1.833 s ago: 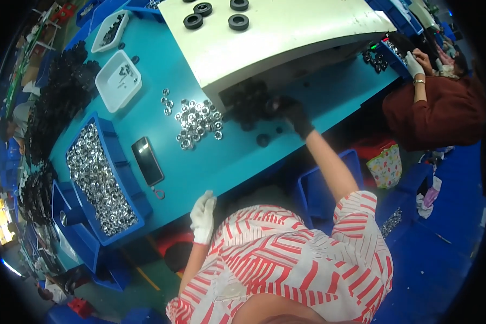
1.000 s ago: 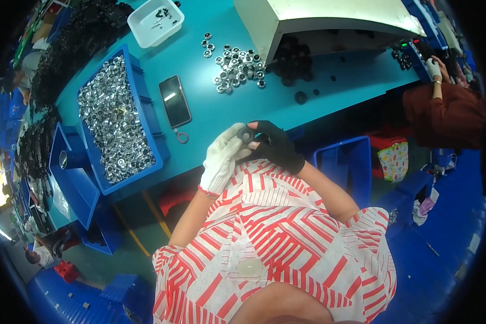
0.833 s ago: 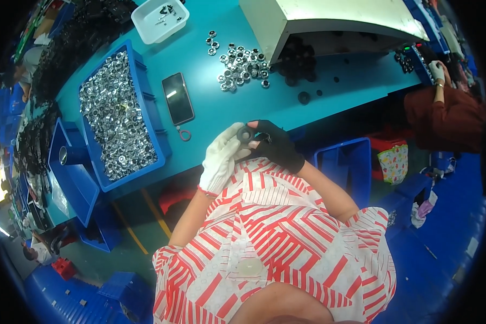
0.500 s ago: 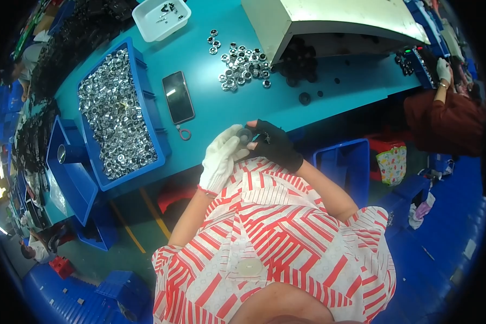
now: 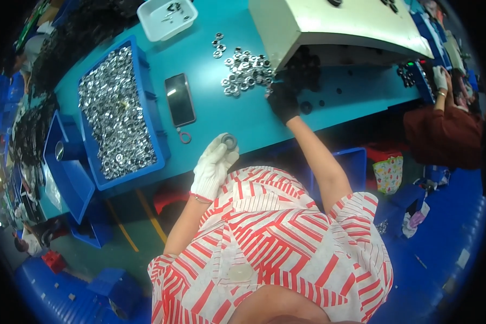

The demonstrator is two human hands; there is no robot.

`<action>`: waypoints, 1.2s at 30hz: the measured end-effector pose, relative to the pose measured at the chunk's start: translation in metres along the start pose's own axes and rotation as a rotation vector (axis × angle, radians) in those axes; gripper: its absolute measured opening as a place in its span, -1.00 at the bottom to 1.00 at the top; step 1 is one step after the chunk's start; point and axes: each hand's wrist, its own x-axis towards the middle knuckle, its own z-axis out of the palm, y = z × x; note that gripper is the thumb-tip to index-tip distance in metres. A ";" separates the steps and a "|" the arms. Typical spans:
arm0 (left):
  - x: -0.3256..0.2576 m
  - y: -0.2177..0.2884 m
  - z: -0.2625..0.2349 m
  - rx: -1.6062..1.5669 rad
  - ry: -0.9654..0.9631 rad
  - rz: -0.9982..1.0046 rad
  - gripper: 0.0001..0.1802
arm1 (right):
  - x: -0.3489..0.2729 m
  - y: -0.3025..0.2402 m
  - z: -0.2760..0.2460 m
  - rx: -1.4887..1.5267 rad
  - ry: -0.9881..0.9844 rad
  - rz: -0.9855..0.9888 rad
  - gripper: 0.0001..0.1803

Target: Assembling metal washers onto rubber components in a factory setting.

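Here's the dark ring (image 5: 229, 142), pinched in my white-gloved left hand (image 5: 215, 163) at the table (image 5: 254, 124)'s near edge. My black-gloved right hand (image 5: 283, 102) is out beside the loose silver pieces (image 5: 247, 81), its grip hidden from me. One ring up, plenty left, I'd judge, with that black heap (image 5: 306, 67) beneath the cream cover (image 5: 351, 21) too. Left of these, a blue bin (image 5: 152, 110) packed with silver parts (image 5: 119, 108); farther off, a white tray (image 5: 159, 29) holding a few small bits (image 5: 174, 7).
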 end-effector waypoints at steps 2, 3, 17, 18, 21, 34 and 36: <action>-0.005 0.006 0.011 0.017 0.001 0.002 -0.57 | 0.009 -0.004 -0.012 -0.090 -0.161 0.067 -0.54; -0.004 0.007 0.009 0.011 0.015 0.011 -0.57 | 0.007 -0.012 -0.014 -0.083 -0.172 0.056 -0.54; 0.003 0.003 0.009 0.046 -0.085 0.015 -0.57 | -0.031 -0.014 -0.020 -0.056 -0.192 -0.084 -0.69; 0.004 0.003 0.010 0.047 -0.086 0.015 -0.57 | -0.031 -0.023 -0.025 -0.109 -0.293 -0.059 -0.68; 0.004 0.003 0.015 0.048 -0.056 0.031 -0.64 | -0.050 -0.058 -0.040 0.549 -0.181 -0.018 -0.60; 0.000 -0.003 0.032 0.219 -0.032 0.138 -0.57 | -0.088 -0.128 -0.092 0.381 -0.208 -0.339 -0.65; 0.005 -0.002 0.029 0.274 -0.015 0.153 -0.51 | -0.091 -0.130 -0.090 0.328 -0.188 -0.371 -0.64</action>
